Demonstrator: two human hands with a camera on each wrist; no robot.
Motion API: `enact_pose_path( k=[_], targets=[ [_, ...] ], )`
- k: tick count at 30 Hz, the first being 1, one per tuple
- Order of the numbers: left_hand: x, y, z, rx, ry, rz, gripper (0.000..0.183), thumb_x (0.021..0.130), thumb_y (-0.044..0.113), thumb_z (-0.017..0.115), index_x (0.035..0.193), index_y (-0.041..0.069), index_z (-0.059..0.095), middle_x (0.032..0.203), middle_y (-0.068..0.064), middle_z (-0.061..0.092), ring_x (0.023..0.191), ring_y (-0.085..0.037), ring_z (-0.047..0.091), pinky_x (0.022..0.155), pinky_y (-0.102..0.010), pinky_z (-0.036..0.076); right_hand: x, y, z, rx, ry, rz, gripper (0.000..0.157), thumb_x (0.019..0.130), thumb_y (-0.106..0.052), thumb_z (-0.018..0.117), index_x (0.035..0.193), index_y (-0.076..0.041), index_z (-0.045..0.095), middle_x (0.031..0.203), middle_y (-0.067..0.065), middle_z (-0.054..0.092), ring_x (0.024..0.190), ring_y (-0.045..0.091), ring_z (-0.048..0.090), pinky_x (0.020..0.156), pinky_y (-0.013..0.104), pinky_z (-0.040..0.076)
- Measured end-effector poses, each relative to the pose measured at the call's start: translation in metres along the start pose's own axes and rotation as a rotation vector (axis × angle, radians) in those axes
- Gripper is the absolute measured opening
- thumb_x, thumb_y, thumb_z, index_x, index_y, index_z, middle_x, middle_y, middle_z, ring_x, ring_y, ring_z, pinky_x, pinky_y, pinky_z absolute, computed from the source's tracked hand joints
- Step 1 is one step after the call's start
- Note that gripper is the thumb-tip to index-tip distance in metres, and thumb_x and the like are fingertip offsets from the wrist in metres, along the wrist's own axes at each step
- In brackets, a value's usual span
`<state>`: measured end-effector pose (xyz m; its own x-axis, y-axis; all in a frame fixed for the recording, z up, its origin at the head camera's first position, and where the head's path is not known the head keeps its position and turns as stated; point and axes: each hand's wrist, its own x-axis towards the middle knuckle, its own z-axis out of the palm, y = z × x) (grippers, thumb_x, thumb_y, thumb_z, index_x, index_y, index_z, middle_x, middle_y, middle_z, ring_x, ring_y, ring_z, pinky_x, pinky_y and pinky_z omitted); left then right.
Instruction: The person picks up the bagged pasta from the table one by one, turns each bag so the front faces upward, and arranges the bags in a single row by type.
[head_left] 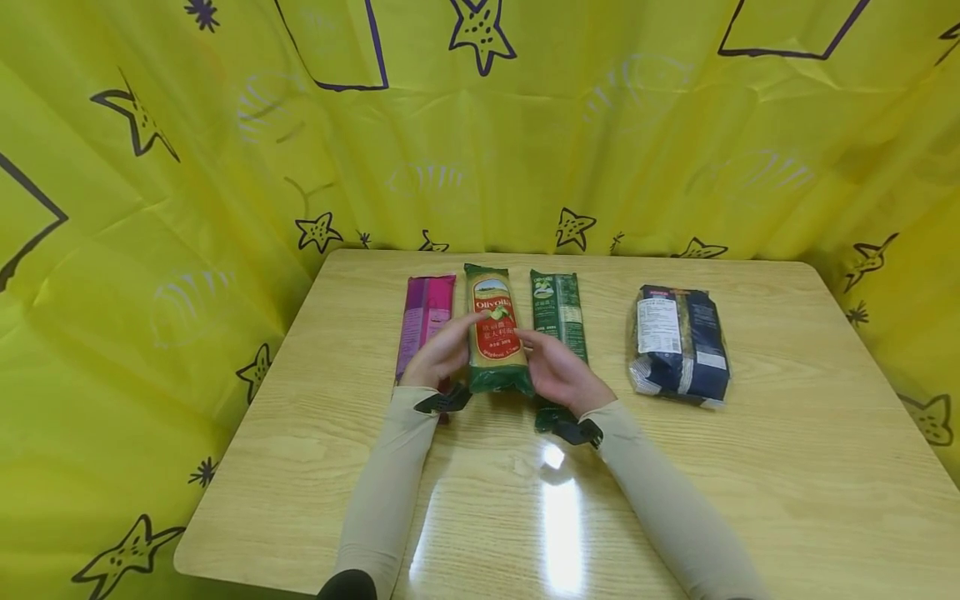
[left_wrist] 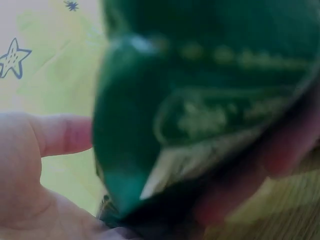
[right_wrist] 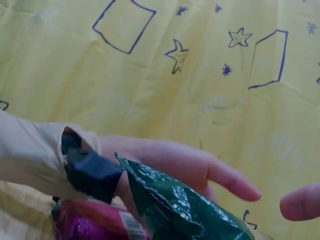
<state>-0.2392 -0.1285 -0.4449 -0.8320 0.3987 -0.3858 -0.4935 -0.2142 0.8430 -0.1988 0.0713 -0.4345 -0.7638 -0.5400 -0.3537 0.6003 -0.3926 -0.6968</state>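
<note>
On the desk (head_left: pixel 787 358) lies a magenta packet (head_left: pixel 433 296); only the right wrist shows its striped label (right_wrist: pixel 132 225). Left grip (head_left: pixel 441 354) and right grip (head_left: pixel 558 371) pinch a red-labelled packet (head_left: pixel 497 333) between them; only the left wrist shows its lettered green side (left_wrist: pixel 200 120). Only the head shows a green packet (head_left: pixel 558 308), then a navy bag (head_left: pixel 697 333).

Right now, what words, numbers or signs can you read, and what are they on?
"Oliv'oila": on the red-labelled pack.
"意大利面": lower on that same label.
Its other print: too small or blurred to read surely.
Green pack: print too small to read surely.
Pink pack: too small to read.
Dark blue pack: white label and other print, too small to read.
</note>
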Motion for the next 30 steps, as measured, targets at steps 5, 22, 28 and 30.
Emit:
enact_pose_path(
  k=[5, 22, 28, 30],
  targets=[
    [-0.003, 0.001, 0.001, 0.084, 0.03, 0.007, 0.054, 0.11, 0.032, 0.046, 0.157, 0.007, 0.036, 0.146, -0.011, 0.053, 0.128, -0.022, 0.057, 0.118, -0.043, 0.045, -0.004, -0.007, 0.004, -0.01, 0.003, 0.001, 0.042, 0.113, -0.026, 0.032, 0.151, -0.008, 0.027, 0.133, 0.005, 0.049, 0.11, 0.015, 0.062, 0.092, 0.027, 0.058],
    [-0.012, 0.006, -0.006, 0.32, 0.007, -0.044, 0.064, 0.111, 0.037, 0.043, 0.159, -0.003, 0.03, 0.162, -0.029, 0.036, 0.149, -0.044, 0.041, 0.114, -0.057, 0.048, -0.008, -0.008, 0.007, -0.032, 0.03, -0.071, 0.058, 0.113, -0.033, 0.035, 0.162, -0.01, 0.014, 0.142, 0.006, 0.04, 0.127, 0.019, 0.047, 0.104, 0.031, 0.049],
    [-0.017, 0.013, -0.006, 0.375, 0.052, -0.036, 0.063, 0.111, 0.038, 0.039, 0.159, -0.003, 0.029, 0.162, -0.027, 0.036, 0.143, -0.041, 0.05, 0.107, -0.05, 0.055, -0.004, -0.004, 0.009, -0.009, 0.028, -0.05, 0.06, 0.113, -0.032, 0.033, 0.164, -0.012, 0.012, 0.158, 0.015, 0.031, 0.148, 0.031, 0.035, 0.127, 0.046, 0.03],
    [-0.017, 0.014, -0.006, 0.386, 0.056, -0.043, 0.061, 0.111, 0.038, 0.039, 0.157, -0.001, 0.035, 0.16, -0.024, 0.041, 0.139, -0.038, 0.054, 0.102, -0.045, 0.058, -0.003, -0.003, 0.009, -0.009, 0.018, -0.056, 0.059, 0.113, -0.031, 0.032, 0.164, -0.011, 0.01, 0.16, 0.017, 0.027, 0.152, 0.033, 0.028, 0.13, 0.049, 0.023]
  ],
)
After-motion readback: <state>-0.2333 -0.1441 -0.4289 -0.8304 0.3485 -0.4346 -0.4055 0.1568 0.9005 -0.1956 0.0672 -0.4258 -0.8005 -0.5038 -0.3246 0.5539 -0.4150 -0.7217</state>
